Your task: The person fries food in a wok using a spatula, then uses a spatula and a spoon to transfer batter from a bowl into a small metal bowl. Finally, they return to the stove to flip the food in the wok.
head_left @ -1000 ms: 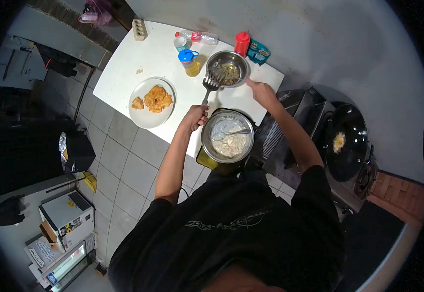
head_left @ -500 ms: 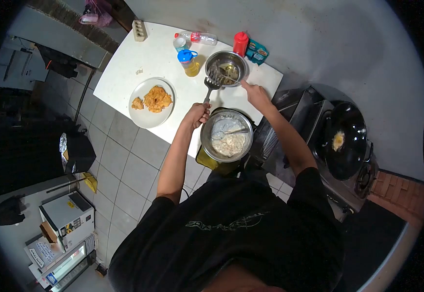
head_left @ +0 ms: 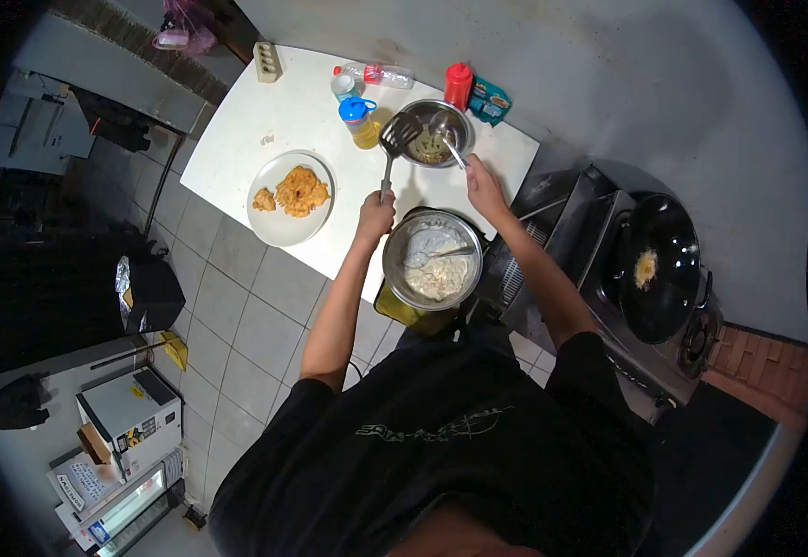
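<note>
My left hand (head_left: pixel 375 208) grips the handle of a slotted metal spatula (head_left: pixel 398 136), whose blade sits at the left rim of a small steel bowl (head_left: pixel 462 122) holding a yellowish mix. My right hand (head_left: pixel 482 179) holds a spoon (head_left: pixel 452 148) that reaches into that bowl. Just in front of my hands, a larger steel bowl (head_left: pixel 402 280) holds white batter with a utensil resting in it.
A white plate (head_left: pixel 271 221) with fried golden pieces lies at the left of the white table (head_left: pixel 265 111). A blue-capped oil bottle (head_left: pixel 361 122), a water bottle (head_left: pixel 381 71), a red sauce bottle (head_left: pixel 458 85) and a packet (head_left: pixel 492 98) stand at the back. A black wok (head_left: pixel 656 269) with one frying piece sits on the stove at right.
My left hand has lifted the spatula forward to the small bowl's rim. My right hand has drawn back toward me, the spoon still in the bowl.
</note>
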Demonstrator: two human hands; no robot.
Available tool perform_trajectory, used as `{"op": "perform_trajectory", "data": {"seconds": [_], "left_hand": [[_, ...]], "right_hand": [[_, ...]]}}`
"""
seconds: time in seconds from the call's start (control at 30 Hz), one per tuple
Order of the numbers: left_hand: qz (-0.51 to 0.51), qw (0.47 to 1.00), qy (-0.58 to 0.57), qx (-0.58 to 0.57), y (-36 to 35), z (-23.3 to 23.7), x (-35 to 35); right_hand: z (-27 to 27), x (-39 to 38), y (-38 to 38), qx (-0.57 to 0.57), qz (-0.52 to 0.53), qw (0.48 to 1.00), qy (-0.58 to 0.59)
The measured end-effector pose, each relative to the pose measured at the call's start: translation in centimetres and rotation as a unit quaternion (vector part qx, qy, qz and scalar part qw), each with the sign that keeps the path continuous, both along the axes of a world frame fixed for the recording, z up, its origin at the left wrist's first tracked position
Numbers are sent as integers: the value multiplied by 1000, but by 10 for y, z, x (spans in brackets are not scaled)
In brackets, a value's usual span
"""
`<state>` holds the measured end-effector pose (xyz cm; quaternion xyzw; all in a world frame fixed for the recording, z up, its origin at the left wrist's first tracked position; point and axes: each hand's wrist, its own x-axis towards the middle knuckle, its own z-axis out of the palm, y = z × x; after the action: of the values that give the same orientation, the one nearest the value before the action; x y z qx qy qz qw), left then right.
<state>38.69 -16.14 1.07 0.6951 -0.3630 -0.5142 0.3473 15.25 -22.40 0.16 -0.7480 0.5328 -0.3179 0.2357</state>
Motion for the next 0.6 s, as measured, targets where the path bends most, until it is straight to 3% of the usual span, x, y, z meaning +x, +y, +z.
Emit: {"op": "perform_trajectory", "data": {"seconds": [0.03,0.07,0.1,0.2,0.27,0.37,0.6], "left_hand": [[2,1000,1,0,1,-1,0],[-18,987,-139,-79,2,-1,0],[-39,948,-276,-154,4,1,-2],[-41,952,-282,-114,8,8,-7],[-45,950,-291,-102,9,8,-11],[-43,948,-299,-98,10,1,-13],[-46,946,-306,-97,11,-3,-14]], "right_hand": [[-8,3,-2,91,-21,993,-78],[-16,5,-4,182,-42,970,-154],[-12,6,-2,183,-41,970,-153],[-1,12,4,195,-43,957,-208],[5,17,7,109,-78,985,-107],[2,24,10,47,-96,988,-109],[11,31,-4,120,-142,974,-128]]}}
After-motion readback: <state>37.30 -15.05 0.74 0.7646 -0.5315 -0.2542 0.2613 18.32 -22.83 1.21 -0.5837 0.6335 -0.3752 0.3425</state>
